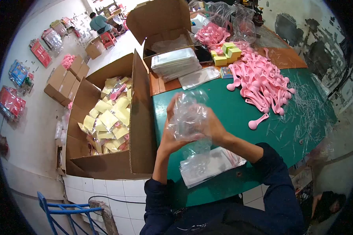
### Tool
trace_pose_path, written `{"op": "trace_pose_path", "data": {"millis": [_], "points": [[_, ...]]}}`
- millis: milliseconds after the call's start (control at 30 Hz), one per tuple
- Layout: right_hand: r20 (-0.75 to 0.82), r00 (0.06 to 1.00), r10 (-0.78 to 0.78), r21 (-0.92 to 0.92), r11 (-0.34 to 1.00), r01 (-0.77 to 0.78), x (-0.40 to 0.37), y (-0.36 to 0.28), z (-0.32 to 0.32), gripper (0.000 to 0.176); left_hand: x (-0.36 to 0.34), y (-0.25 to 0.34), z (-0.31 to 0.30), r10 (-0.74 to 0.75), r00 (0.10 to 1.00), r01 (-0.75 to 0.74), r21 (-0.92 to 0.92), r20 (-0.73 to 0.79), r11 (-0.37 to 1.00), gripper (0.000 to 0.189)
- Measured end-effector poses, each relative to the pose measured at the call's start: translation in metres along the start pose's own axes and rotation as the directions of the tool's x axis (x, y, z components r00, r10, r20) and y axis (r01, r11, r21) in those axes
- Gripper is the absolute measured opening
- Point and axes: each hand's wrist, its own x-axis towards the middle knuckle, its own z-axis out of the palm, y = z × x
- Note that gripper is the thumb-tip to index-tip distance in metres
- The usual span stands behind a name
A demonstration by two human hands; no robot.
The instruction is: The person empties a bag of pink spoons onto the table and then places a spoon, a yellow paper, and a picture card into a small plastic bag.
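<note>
Above the green tabletop, I hold a crumpled bunch of clear plastic bags (pixel 188 119) between both hands. My left hand (pixel 169 135) is closed around its left side, and my right hand (pixel 216 127) grips it from the right. The plastic partly covers the fingers of both hands. Beneath them a stack of flat clear plastic bags (pixel 208 168) lies near the table's front edge, with loose crumpled film on its left part. To the right of my hands a single pink scoop (pixel 258 122) lies on the table, just in front of a large heap of pink scoops (pixel 261 80).
A tall cardboard box (pixel 139 117) of packets with yellow cards (pixel 110 119) stands left of the table. Stacked clear bags (pixel 175 62), yellow card blocks (pixel 227 55) and an open carton (pixel 159 23) sit at the back. Plastic scraps (pixel 302 109) litter the right. A person (pixel 100 24) sits far behind.
</note>
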Motion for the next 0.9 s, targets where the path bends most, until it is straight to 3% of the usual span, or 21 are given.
{"op": "trace_pose_path", "data": {"millis": [100,133,200,233,267,300,333,367,400,433,533,567,600,633,667,733,767,800,833,867,900], "points": [[0.31,0.935,0.171,0.232,0.941,-0.249,-0.006,-0.007,-0.007,0.054,-0.021,-0.003,-0.012,-0.283,0.959,0.282,-0.042,-0.02,0.958,0.078],[0.308,0.934,0.183,0.128,0.965,-0.231,-0.01,-0.014,-0.009,0.058,-0.028,-0.003,-0.017,-0.386,0.922,0.384,-0.049,-0.038,0.922,0.069],[0.297,0.933,0.203,-0.081,0.979,-0.187,-0.024,-0.04,-0.009,0.065,-0.05,-0.032,-0.028,-0.427,0.867,0.338,-0.328,-0.256,0.882,0.057],[0.221,0.974,0.058,-0.333,0.943,0.019,-0.031,-0.064,-0.007,0.075,-0.054,-0.036,-0.029,-0.46,0.814,0.278,-0.456,-0.354,0.845,0.05],[0.228,0.966,-0.122,-0.508,0.832,0.225,-0.034,-0.063,-0.004,0.071,-0.059,-0.038,-0.028,-0.234,0.893,0.275,0.055,-0.384,0.96,0.05],[0.267,0.919,-0.29,-0.654,0.646,0.394,-0.037,-0.059,-0.001,0.069,-0.058,-0.03,-0.024,-0.026,0.957,0.187,0.549,-0.289,0.814,0.05],[0.337,0.873,-0.353,-0.72,0.501,0.481,-0.042,-0.053,0.0,0.064,-0.056,-0.017,-0.017,0.112,0.989,0.037,0.892,-0.098,0.451,0.049],[0.403,0.817,-0.413,-0.764,0.339,0.548,-0.047,-0.047,0.002,0.061,-0.058,0.0,0.005,-0.197,0.929,0.302,0.332,-0.314,0.894,0.055],[0.465,0.796,-0.387,-0.765,0.276,0.581,-0.053,-0.035,0.001,0.056,-0.061,0.015,0.025,-0.548,0.799,0.424,-0.414,-0.248,0.805,0.061],[0.524,0.774,-0.357,-0.762,0.211,0.613,-0.057,-0.027,-0.001,0.051,-0.072,0.013,0.028,-0.582,0.799,0.452,-0.486,-0.152,0.748,0.065],[0.799,0.44,-0.409,-0.554,-0.22,0.803,-0.066,-0.021,-0.041,0.035,-0.067,0.051,0.036,-0.599,0.796,0.514,-0.614,0.082,0.599,0.086],[0.849,0.382,-0.365,-0.5,-0.323,0.803,-0.068,-0.027,-0.062,0.031,-0.084,0.044,0.024,-0.536,0.827,0.544,-0.486,0.171,0.684,0.097],[0.893,0.324,-0.313,-0.437,-0.423,0.794,-0.067,-0.035,-0.091,0.027,-0.089,0.053,0.021,-0.486,0.86,0.486,-0.54,0.155,0.687,0.097],[0.895,0.321,-0.311,-0.447,-0.607,0.657,-0.063,-0.03,-0.129,0.029,-0.094,0.062,0.019,-0.436,0.89,0.424,-0.593,0.134,0.685,0.098],[0.872,0.391,-0.295,-0.479,-0.675,0.561,-0.059,-0.035,-0.172,0.036,-0.108,0.06,0.004,-0.477,0.872,0.487,-0.305,0.113,0.818,0.093],[0.655,0.68,-0.329,-0.68,-0.649,0.341,-0.039,-0.064,-0.277,0.055,-0.134,0.066,-0.008,-0.588,0.803,0.592,0.016,-0.101,0.806,0.07],[0.353,0.859,-0.372,-0.828,-0.552,0.102,-0.028,-0.086,-0.333,0.065,-0.146,0.067,-0.01,-0.616,0.76,0.647,0.15,-0.206,0.748,0.057],[-0.1,0.92,-0.379,-0.852,-0.445,-0.276,-0.018,-0.115,-0.386,0.076,-0.155,0.066,-0.008,-0.605,0.746,0.665,0.253,-0.28,0.703,0.049],[-0.448,0.828,-0.338,-0.715,-0.42,-0.558,-0.009,-0.139,-0.427,0.087,-0.167,0.063,-0.004,-0.626,0.701,0.708,0.225,-0.343,0.67,0.047],[-0.606,0.73,-0.315,-0.599,-0.424,-0.68,-0.001,-0.152,-0.456,0.098,-0.177,0.057,-0.001,-0.64,0.654,0.745,0.2,-0.403,0.636,0.046],[-0.607,0.724,-0.328,-0.605,-0.4,-0.688,0.01,-0.153,-0.471,0.109,-0.184,0.05,0.003,-0.63,0.627,0.758,0.173,-0.459,0.628,0.045]]}}
